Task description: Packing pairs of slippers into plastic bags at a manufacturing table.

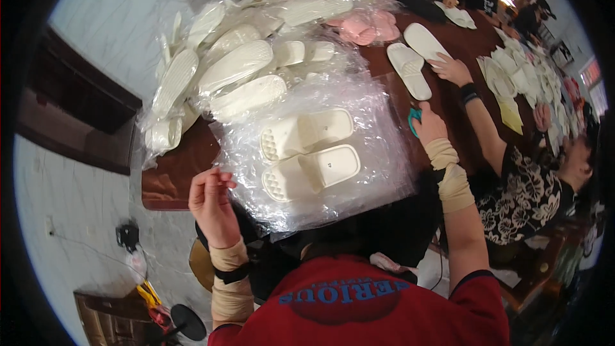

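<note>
Clear plastic bag (359, 122) pinched in my left grip (211, 202); right grip (428, 125) clasps teal tool (414, 117); slippers (311, 154) beside could slide out.

free: bare table edge (170, 182) | blocked: slipper pile (237, 67), co-worker's arm (487, 134) rt

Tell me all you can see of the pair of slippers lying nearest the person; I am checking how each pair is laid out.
The pair of cream slippers lies side by side on crinkled clear plastic wrap over the brown table. Both are open-toed slides of smooth, foam-like material, each with a broad strap bearing a small dark dot and a studded heel bed. Heels point to the picture's left. The left hand pinches the wrap's edge beside them; the right hand rests past the wrap by a teal object. Neither hand touches them.
</note>
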A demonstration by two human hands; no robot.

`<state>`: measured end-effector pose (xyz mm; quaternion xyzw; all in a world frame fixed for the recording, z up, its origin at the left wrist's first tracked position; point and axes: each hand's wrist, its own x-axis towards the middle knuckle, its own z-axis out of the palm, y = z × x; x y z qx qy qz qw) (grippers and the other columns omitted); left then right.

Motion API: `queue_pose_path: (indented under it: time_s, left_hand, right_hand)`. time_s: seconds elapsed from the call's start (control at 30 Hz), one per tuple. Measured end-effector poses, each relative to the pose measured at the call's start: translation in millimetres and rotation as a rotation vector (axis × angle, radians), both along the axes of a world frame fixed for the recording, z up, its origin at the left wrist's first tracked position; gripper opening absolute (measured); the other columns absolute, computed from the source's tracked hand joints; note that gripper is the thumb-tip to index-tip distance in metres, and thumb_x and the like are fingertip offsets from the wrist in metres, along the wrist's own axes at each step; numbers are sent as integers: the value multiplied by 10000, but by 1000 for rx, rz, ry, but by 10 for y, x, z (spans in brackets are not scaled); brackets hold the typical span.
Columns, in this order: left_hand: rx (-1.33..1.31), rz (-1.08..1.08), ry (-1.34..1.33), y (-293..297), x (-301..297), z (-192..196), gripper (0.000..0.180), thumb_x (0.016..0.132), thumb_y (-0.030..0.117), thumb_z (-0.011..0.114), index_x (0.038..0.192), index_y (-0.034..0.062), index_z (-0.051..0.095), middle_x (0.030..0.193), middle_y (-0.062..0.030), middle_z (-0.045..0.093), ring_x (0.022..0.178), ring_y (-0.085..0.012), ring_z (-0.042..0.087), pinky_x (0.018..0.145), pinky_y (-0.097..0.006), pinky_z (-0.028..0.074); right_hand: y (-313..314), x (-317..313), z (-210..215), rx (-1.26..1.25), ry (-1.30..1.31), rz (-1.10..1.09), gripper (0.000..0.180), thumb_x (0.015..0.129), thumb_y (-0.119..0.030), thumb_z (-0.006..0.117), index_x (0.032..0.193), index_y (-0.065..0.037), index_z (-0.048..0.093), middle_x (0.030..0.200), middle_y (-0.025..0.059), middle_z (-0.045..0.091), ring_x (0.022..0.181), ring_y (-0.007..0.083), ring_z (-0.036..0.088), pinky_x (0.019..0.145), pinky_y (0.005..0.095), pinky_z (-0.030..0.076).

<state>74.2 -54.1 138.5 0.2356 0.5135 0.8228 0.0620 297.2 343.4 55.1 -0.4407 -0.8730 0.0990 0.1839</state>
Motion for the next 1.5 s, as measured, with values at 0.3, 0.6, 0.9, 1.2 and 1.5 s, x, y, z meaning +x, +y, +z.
queue_pose_path:
  time_s: [0.3, 0.6, 0.9, 1.2, 1.5]
  left_hand:
    - [70, 130, -45, -293, 22, -64, 147, 979, 89, 514, 1027, -26, 592, 867, -96, 632, 769, -175, 605, 752, -291, 508]
    - [-20, 838, 118, -2076, -472, -133, 236, 984, 162, 543, 1099, -36, 599, 973, -102, 644, 859, -136, 594, 809, -269, 493]
    - [-1004, 1007, -64, -2941, -316, -1824, 293, 924, 156, 615, 1161, -16, 603, 1178, -162, 613, 1066, -241, 589, 944, -334, 453]
    - [-885, 381, 546, -861, -110, -430, 315, 847, -26, 612, 1158, 24, 616, 1246, -143, 589, 1154, -289, 566, 957, -349, 455]
    - [-341, -390, 8, -37, 455, -276, 580, 863, -63, 597, 1390, 14, 366, 1288, -140, 555, 980, -172, 634, 891, -290, 477]
  right_hand:
    - [89, -388, 7, 154, -400, 51, 283, 832, -287, 680, 974, -60, 588, 907, 175, 669, 839, 357, 671, 722, 452, 538]
    - [-809, -608, 443, 306, 209, 418, 107, 853, -168, 600, 949, -123, 617, 868, 77, 592, 807, 283, 611, 667, 386, 507]
    - [-1615, -1123, 99, 81, 121, 808, 247, 813, -82, 574, 1049, -126, 631, 903, 70, 598, 857, 276, 619, 674, 383, 515]
    - [-1385, -1113, 194, 115, 311, 701, 269, 812, 24, 537, 1066, -19, 614, 1059, 138, 618, 925, 334, 598, 834, 391, 492]
    - [-2607, -1071, 958, -705, 584, 1005, 246, 913, 26, 511, 1131, 18, 626, 1188, 135, 604, 1032, 199, 625, 842, 290, 514]
